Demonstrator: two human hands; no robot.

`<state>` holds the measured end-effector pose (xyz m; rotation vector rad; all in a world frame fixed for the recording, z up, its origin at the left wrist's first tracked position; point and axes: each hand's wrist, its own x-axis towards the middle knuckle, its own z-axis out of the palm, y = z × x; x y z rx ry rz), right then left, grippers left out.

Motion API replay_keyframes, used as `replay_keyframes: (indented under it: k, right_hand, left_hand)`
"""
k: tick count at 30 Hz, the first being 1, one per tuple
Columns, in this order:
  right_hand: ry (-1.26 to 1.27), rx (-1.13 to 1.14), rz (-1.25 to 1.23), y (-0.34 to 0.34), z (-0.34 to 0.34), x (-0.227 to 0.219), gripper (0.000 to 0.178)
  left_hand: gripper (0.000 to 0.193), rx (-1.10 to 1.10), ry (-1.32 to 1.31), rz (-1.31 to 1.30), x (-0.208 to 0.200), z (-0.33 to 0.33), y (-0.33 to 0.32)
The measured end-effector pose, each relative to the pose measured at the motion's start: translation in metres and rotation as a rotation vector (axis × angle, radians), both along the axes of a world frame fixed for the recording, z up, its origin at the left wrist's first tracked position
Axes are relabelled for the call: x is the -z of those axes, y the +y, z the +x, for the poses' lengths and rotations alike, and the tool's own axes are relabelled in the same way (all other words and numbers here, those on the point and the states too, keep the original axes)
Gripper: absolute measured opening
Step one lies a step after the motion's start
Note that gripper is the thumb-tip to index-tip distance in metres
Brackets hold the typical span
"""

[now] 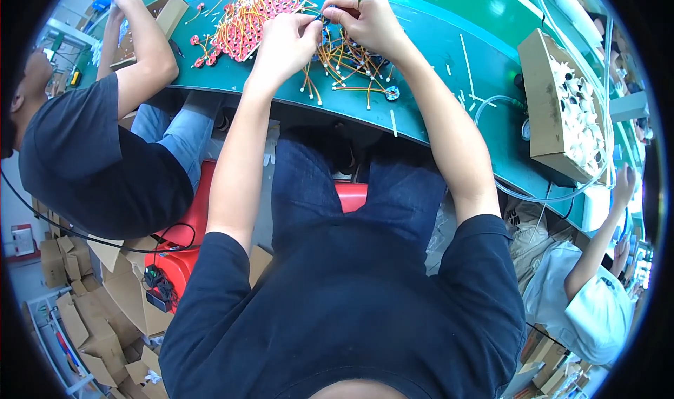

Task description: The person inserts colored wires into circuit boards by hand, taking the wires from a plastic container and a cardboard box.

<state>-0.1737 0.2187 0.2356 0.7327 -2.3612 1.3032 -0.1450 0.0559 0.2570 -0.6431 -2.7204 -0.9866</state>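
Over the far part of the green table (232, 80), my left hand (289, 42) and my right hand (371, 27) meet with fingertips pinched together. Between them is a small dark piece, mostly hidden by the fingers. Below and around my hands lies a pile of small blue round parts with orange and brown wires (344, 54). One such blue round part (392, 93) sits apart near the table's front edge. Left of my left hand spreads a heap of red round parts with yellow-orange wires (242, 30).
A cardboard box of white parts (572, 111) stands at the right, with a clear hose (491, 104) curving beside it. Thin pale strips (467, 65) lie on the table. Another person (98, 146) works at the left near an open carton (165, 16); one more (583, 294) sits at right.
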Motion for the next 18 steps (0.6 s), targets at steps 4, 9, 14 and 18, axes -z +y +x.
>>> replay_keyframes:
  k: [4, 9, 14, 18]
  right_hand:
    - [0.290, 0.107, 0.176, 0.000, 0.001, 0.003, 0.021]
    - [0.124, 0.037, 0.136, 0.007, -0.005, 0.004, 0.023]
    - [0.073, -0.005, 0.085, 0.001, 0.001, 0.003, 0.023]
    - [0.011, -0.007, 0.101, -0.001, 0.006, -0.001, 0.022]
  left_hand:
    - [0.020, -0.138, -0.066, 0.028, 0.001, -0.003, 0.002]
    - [0.025, -0.060, -0.021, 0.274, 0.016, -0.010, -0.006]
    - [0.025, 0.035, 0.016, 0.261, 0.017, -0.008, -0.007]
    - [0.023, 0.048, -0.007, 0.302, 0.018, -0.007, -0.009]
